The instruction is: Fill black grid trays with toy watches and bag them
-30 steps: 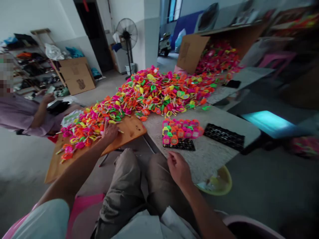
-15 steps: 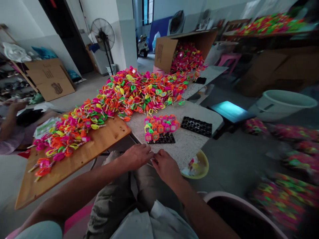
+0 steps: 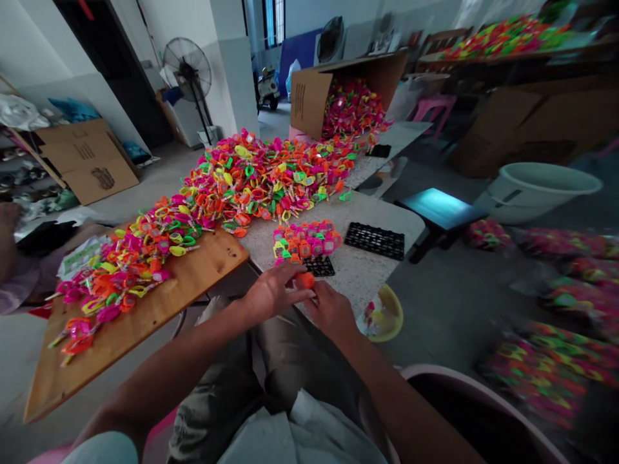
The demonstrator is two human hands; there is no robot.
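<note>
My left hand [image 3: 273, 291] pinches an orange toy watch [image 3: 304, 280] with thumb and fingers, over the near edge of the stone-look table [image 3: 348, 283]. My right hand [image 3: 333, 310] meets it from the right, fingers closed just below the watch; what is in them is hidden. Right beyond my hands, rows of pink, orange and yellow toy watches [image 3: 309, 238] stand on a black grid tray [image 3: 322, 266]. The left fingers cover part of the front row. Another black grid tray [image 3: 374, 241] lies to the right, holding no watches.
A large heap of neon toy watches [image 3: 261, 171] spreads onto the wooden board [image 3: 193, 274] at left. A tipped carton [image 3: 309, 103] of watches stands behind. Right are a yellow basin [image 3: 394, 316], a dark stool [image 3: 442, 209] and bagged watches [image 3: 546, 374]. Another person's sleeve [image 3: 14, 283] shows at left.
Both hands have risen slightly toward the tray, and an orange toy watch now shows in the left fingers. The whole view has shifted a little to the left.
</note>
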